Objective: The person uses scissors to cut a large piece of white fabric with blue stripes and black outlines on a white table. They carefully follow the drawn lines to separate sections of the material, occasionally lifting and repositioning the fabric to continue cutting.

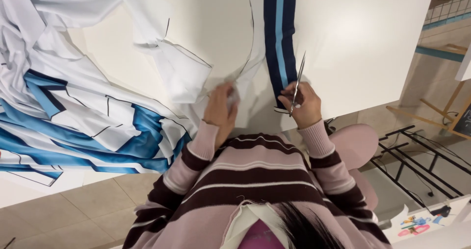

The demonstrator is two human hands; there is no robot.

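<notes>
Right hand (305, 104): closed around the handles of the scissors (296, 84); blades together or nearly so, tips pointing away from me, lying along the right edge of the striped band (280, 38).

Left hand (220, 112): fingers pinched on a bunched fold of white fabric (184, 72) at the near edge of the table (363, 38); the view is blurred here, so I cannot tell how much cloth is in the pinch.

Striped band: dark blue with a light blue centre, running straight away from me across the table, its near end just under my right hand.

Cloth pile (83, 116): white and blue printed panels with black outline marks, heaped at my left and hanging over the table edge.

Risk 1: the blades sit right beside the stripe. If my wrist rolls left, I judge the cut would bite into the dark blue.

Risk 2: my left hand holds a bunch, not a flat layer. Slack there could let a hidden fold slide under the blades, giving a double cut.

Risk 3: the weight of the overhanging pile may drag the sheet leftward and pull the line off true.

Risk 4: my hands are near each other; a slip puts the points toward my left fingers.

Floor: tiled, with a black metal rack (417, 155) at my right, well apart.
</notes>
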